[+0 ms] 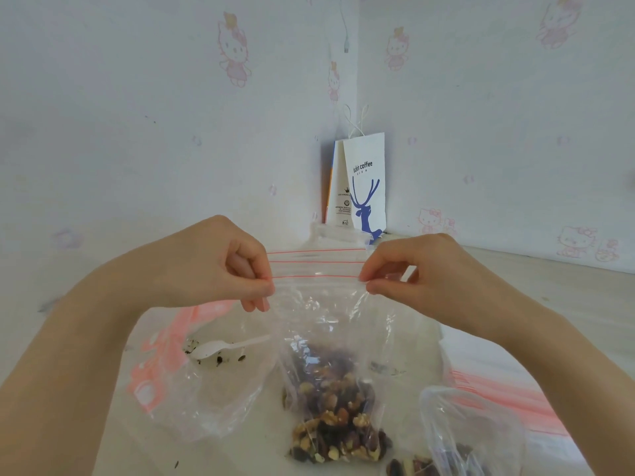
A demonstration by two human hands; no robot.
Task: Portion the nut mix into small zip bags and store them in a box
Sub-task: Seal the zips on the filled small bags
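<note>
I hold a small clear zip bag [319, 304] with red seal lines up over the table. My left hand [220, 266] pinches its top left corner and my right hand [405, 269] pinches its top right corner. A portion of nut mix [330, 383] sits in the bag's bottom. Under it lies another filled bag of nut mix [338, 438]. A large clear bag with pink print [192, 383] lies at the left, nearly empty, with a white plastic spoon [220, 348] inside and a few crumbs.
A further clear bag with some nuts [457, 441] lies at the lower right, beside a stack of unused red-lined zip bags [498, 396]. A clear plastic box [338, 235] and a white paper coffee bag [364, 183] stand in the wall corner behind.
</note>
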